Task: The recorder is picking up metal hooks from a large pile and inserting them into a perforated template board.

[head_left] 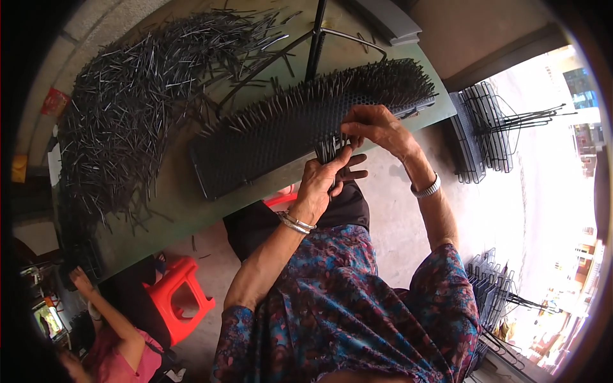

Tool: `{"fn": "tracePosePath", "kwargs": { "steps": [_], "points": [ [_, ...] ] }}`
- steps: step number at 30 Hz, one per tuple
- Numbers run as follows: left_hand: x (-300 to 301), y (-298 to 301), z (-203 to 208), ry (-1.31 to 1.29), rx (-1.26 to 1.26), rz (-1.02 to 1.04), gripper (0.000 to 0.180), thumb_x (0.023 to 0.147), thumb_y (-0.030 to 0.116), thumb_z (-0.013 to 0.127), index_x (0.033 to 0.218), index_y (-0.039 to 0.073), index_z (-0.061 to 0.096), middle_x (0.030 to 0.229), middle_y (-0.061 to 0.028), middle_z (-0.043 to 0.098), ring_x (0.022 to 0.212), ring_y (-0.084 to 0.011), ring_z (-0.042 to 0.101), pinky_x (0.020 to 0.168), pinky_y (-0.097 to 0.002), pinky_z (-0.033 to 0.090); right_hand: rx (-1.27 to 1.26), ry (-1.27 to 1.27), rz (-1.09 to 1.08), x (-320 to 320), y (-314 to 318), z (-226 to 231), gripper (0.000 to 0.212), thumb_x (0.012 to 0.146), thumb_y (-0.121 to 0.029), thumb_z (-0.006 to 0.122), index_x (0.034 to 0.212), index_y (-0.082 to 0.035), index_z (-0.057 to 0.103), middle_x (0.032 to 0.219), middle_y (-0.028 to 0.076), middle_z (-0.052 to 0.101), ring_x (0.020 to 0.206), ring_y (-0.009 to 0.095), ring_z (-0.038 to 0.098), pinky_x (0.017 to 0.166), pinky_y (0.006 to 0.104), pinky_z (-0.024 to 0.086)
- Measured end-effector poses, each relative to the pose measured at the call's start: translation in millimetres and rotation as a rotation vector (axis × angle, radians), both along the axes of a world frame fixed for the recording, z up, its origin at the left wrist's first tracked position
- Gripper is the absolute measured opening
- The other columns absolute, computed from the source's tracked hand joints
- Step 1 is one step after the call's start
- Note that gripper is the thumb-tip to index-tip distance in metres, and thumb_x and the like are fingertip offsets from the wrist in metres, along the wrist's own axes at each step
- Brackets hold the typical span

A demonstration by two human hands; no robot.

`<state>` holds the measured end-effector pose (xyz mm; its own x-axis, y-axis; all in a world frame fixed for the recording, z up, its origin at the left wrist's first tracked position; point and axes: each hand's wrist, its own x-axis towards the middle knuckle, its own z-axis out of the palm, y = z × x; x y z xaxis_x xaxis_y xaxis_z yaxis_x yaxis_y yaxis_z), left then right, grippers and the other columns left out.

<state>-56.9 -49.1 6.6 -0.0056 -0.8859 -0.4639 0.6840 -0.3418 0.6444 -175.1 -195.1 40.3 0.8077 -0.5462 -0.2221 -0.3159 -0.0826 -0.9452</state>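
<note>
A bundle of thin dark strips (326, 150) is gripped in my left hand (314, 183), with some of its fingers stretched out to the right. My right hand (383, 129) is pinched closed at the upper right of that bundle; what lies between its fingertips is too small to tell. Both hands are over the front edge of a long black perforated panel (239, 156). Rows of upright dark strips (332, 86) stand along the panel's far side, while its near left part shows bare holes.
A large heap of loose dark strips (137, 96) covers the left of the green table (159, 220). A black metal stand (316, 45) rises behind the panel. Below left are a red stool (182, 300) and another person in pink (131, 338). Wire racks (488, 127) stand right.
</note>
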Motion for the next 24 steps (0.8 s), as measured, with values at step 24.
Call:
{"fn": "tracePosePath", "kwargs": {
  "steps": [24],
  "points": [
    [-9, 2, -40, 0.434, 0.038, 0.189, 0.03, 0.101, 0.031, 0.046, 0.114, 0.005, 0.054, 0.103, -0.0173, 0.065, 0.095, -0.0268, 0.065, 0.087, -0.0433, 0.054, -0.574, -0.153, -0.439, 10, -62, -5, 0.013, 0.091, -0.008, 0.058, 0.099, 0.001, 0.062, 0.08, 0.008, 0.069, 0.077, 0.013, 0.069, 0.071, 0.0255, 0.052]
  ]
}}
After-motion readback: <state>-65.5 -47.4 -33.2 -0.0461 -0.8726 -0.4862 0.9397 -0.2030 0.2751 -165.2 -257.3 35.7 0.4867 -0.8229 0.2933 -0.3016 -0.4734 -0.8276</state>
